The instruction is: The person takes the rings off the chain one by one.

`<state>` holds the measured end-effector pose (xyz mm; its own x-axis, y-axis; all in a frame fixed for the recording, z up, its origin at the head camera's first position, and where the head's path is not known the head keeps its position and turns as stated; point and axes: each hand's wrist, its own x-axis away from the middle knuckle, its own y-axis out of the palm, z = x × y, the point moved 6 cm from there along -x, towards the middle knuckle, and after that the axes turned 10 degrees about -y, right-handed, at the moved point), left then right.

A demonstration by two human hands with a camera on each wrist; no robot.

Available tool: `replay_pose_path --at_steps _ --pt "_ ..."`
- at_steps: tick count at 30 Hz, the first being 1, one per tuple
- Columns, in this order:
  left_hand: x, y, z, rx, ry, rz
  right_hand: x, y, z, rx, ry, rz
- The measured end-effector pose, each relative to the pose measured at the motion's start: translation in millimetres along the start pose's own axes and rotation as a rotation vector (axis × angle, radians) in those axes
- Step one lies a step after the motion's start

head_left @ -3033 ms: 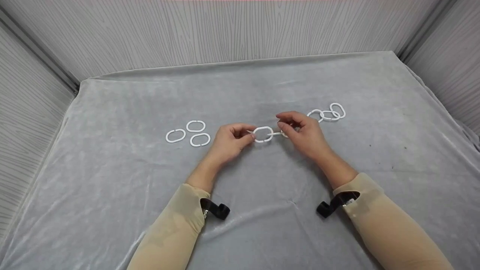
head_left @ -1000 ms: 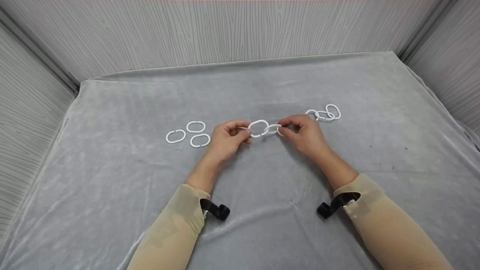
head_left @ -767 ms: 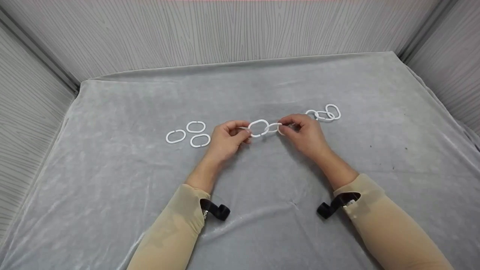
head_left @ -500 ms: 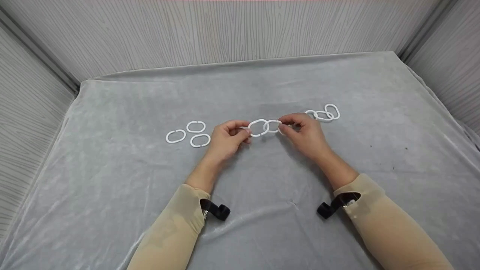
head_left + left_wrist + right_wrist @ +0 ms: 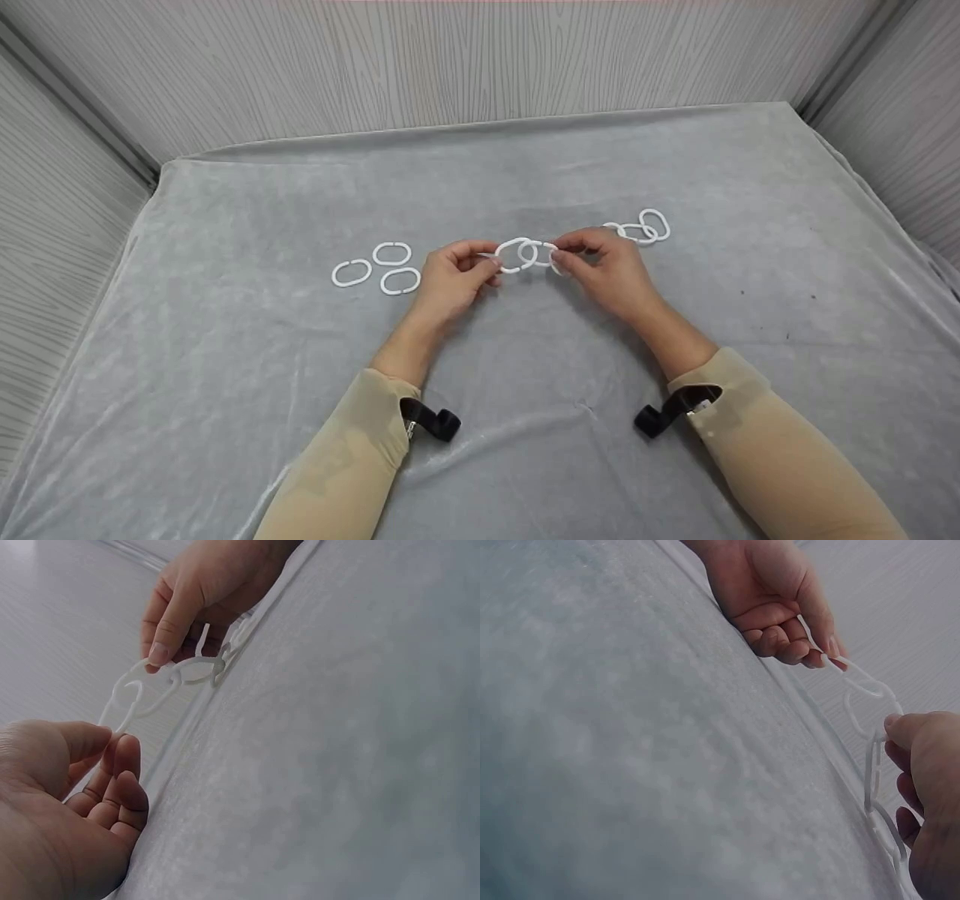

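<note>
In the head view my left hand (image 5: 459, 274) pinches the left end of a white plastic chain link (image 5: 517, 239). This link overlaps a second link (image 5: 537, 265), whose right end my right hand (image 5: 604, 262) pinches between thumb and forefinger. A thin white piece (image 5: 486, 255) shows between the left fingers, mostly hidden. From the right hand a chain of joined links (image 5: 643, 213) trails onto the cloth, partly behind that hand. In the left wrist view, the link (image 5: 112, 694) at the left fingertips shows a gap in its loop. The right wrist view shows links (image 5: 870, 772) hanging below the right thumb.
Three loose white links, an outer one (image 5: 341, 284), an upper one (image 5: 391, 243) and a lower one (image 5: 390, 290), lie left of the left hand. Grey cloth (image 5: 510, 450) covers the table. Wood-patterned panels (image 5: 465, 60) stand behind and at both sides.
My right hand has closed its fingertips on a link and turned it flatter to the camera. The two links overlap more now, and the trailing chain has slid left. The left hand moved slightly left.
</note>
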<state>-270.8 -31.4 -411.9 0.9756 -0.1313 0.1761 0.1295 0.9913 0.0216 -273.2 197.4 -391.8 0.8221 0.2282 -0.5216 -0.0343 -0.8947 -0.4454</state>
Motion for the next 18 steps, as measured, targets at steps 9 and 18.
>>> replay_pose_path --at_steps 9,18 --pt "0.0 0.1 -0.1 -0.006 -0.001 0.006 0.2 -0.1 0.1 0.003 -0.012 -0.003" --pt "-0.5 -0.3 0.9 0.008 0.029 0.002 0.2 0.0 1.2 0.01 -0.029 -0.015"
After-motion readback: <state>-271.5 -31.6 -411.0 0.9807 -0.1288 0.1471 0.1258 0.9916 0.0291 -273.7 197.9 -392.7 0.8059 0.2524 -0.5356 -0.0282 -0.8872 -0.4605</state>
